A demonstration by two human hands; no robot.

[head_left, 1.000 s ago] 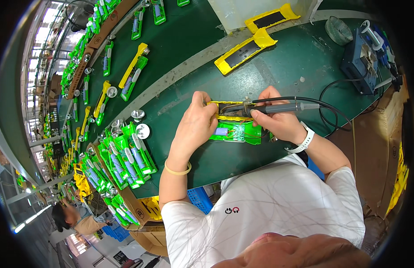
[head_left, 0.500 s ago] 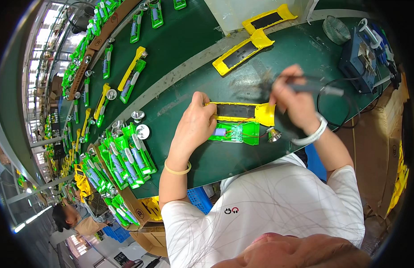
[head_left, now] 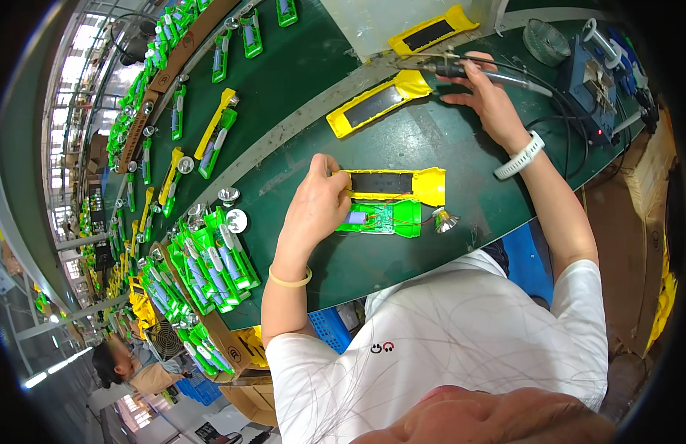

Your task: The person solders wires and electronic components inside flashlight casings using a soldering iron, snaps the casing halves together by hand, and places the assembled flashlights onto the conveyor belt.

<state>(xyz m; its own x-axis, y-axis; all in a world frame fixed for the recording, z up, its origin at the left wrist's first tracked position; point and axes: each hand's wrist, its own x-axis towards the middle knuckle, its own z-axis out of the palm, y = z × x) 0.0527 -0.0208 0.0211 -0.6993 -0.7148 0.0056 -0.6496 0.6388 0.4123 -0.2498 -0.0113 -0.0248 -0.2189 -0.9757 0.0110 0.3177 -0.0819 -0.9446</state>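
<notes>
Left grip [head_left: 318,201] pinches yellow casing [head_left: 430,185], right grip [head_left: 492,98] soldering iron [head_left: 517,78]; cardboard box [head_left: 226,342] holds green housings [head_left: 201,349].

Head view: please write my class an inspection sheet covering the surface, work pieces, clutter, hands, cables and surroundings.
Surface: dark green table, scuffed and marked.
Work pieces: yellow shell with a dark panel; beside it, an open green shell with a battery cell, red wires and a reflector off its right end.
Clutter: two other yellow shells farther away; many green units crowded at left.
Hands: left hand grips the yellow shell's left end; right hand holds a soldering-type tool.
Cables: black cable loops near a blue bench unit at right.
Surroundings: another person at lower left; brown cardboard at right.
</notes>
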